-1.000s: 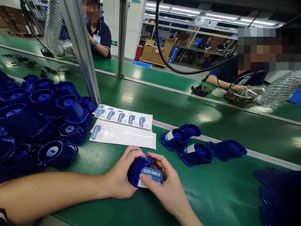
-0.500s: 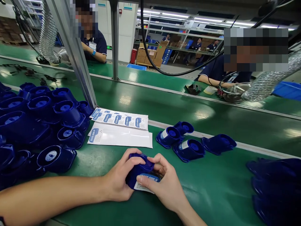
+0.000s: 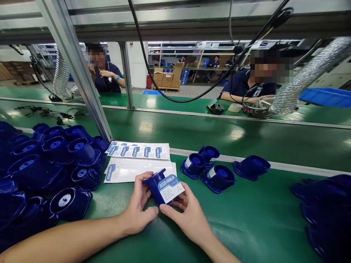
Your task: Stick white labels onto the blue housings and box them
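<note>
Tilted blue housing [image 3: 155,186], held over the near part of a green surface [image 3: 246,226]; a blue-and-white label [image 3: 171,188] lies on its near side, the right edge seemingly loose; smoothing from the middle outward should best avoid creases; the left grip [image 3: 137,210] closes lightly on the housing, thumb low; the right grip [image 3: 189,215] holds its lower right; both forearms angle inward; beyond lie label sheets [image 3: 142,171] and, rightward, a group of 4 housings [image 3: 219,179].

Blue housing [image 3: 157,187] between left hand [image 3: 139,208] and right hand [image 3: 190,215]
</note>
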Action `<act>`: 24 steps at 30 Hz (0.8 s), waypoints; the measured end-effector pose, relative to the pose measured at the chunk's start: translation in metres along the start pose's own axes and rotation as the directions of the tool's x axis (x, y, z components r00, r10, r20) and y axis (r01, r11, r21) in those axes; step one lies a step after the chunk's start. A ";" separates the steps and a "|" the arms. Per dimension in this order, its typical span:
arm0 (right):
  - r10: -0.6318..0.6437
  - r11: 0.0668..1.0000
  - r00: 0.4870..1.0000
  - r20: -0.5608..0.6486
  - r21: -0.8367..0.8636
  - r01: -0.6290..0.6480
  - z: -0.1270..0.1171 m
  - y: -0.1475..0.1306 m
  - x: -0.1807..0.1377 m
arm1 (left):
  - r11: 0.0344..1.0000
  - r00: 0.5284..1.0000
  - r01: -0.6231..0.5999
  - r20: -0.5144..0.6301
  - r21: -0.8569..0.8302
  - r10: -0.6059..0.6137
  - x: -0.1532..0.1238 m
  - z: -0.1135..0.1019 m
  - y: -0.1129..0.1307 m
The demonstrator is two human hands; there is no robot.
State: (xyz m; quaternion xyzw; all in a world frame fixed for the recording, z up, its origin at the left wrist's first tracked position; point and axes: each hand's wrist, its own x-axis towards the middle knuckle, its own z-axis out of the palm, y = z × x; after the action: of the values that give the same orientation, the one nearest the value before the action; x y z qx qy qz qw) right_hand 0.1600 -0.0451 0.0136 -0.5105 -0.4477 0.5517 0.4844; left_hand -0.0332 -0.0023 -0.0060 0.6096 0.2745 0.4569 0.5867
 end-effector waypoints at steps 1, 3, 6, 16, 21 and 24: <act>-0.023 0.997 1.000 0.008 -0.079 0.024 -0.007 -0.002 0.002 | 0.998 1.000 -0.013 -0.012 0.059 0.014 0.000 -0.003 0.001; -0.052 0.971 0.995 0.081 -0.227 0.069 -0.023 -0.007 0.007 | 0.969 0.999 -0.025 -0.037 0.244 0.035 0.001 -0.007 0.004; -0.051 0.947 0.976 0.212 -0.301 0.115 -0.045 -0.014 0.014 | 0.848 0.999 -0.040 0.015 0.528 0.038 0.001 -0.009 0.011; -0.166 0.903 0.937 0.306 -0.334 0.269 -0.052 -0.017 0.014 | 0.815 0.989 0.067 0.072 0.576 -0.132 0.001 -0.010 0.019; -0.142 0.910 0.959 0.245 -0.348 0.224 -0.040 -0.016 0.013 | 0.825 0.994 0.034 0.063 0.565 -0.084 0.003 -0.006 0.025; -0.128 0.920 0.976 0.179 -0.347 0.184 -0.031 -0.017 0.010 | 0.823 0.997 -0.009 0.072 0.568 -0.039 0.005 -0.004 0.028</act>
State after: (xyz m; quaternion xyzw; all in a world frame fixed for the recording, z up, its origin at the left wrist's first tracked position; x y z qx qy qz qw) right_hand 0.1923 -0.0335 0.0267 -0.5098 -0.6164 0.4568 0.3891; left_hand -0.0406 -0.0009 0.0221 0.7722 0.3788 0.3253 0.3930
